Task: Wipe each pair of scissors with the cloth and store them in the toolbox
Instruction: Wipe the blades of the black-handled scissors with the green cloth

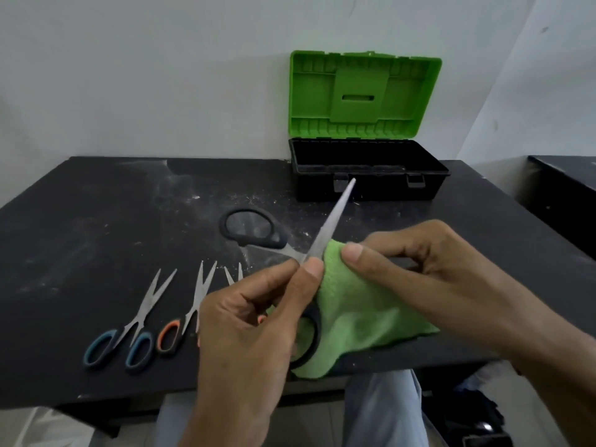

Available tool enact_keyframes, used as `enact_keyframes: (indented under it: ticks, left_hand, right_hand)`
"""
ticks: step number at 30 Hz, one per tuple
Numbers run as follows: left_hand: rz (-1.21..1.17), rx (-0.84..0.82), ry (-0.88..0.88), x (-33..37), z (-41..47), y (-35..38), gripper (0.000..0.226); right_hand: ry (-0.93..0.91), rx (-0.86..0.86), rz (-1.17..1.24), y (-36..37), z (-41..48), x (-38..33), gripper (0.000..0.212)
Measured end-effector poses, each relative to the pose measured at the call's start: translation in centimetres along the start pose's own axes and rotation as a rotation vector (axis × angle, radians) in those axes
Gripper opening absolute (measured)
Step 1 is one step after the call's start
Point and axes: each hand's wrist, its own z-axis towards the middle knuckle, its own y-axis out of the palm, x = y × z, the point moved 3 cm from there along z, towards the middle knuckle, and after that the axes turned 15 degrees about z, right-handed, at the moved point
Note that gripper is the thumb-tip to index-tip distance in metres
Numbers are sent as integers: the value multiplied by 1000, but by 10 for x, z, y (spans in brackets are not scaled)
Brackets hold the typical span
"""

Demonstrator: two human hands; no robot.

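Observation:
My left hand (pixel 254 321) grips a large pair of black-handled scissors (pixel 329 221) wide open, one blade pointing up toward the toolbox, the other handle loop lying out to the left. My right hand (pixel 429 272) pinches a green cloth (pixel 358 314) against the lower part of that blade. The black toolbox (pixel 429 188) stands at the back of the table with its green lid (pixel 364 95) upright and open. On the table to the left lie blue-handled scissors (pixel 129 330) and orange-handled scissors (pixel 187 314). A third pair's blade tips (pixel 233 274) show behind my left hand.
The black table (pixel 96 221) carries white dust smears across its middle. A white wall rises right behind the toolbox. Another dark surface (pixel 567 182) sits at the far right. My legs show below the table's front edge.

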Motion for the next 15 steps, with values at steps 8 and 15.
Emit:
enact_keyframes:
  ticks: [8, 15]
  left_hand:
    - [-96, 53, -185, -27, -15, -13, 24]
    - [-14, -40, -117, -32, -21, -44, 16]
  right_hand:
    - [4, 38, -40, 23, -20, 22, 18]
    - [97, 49, 94, 37, -22, 18, 37]
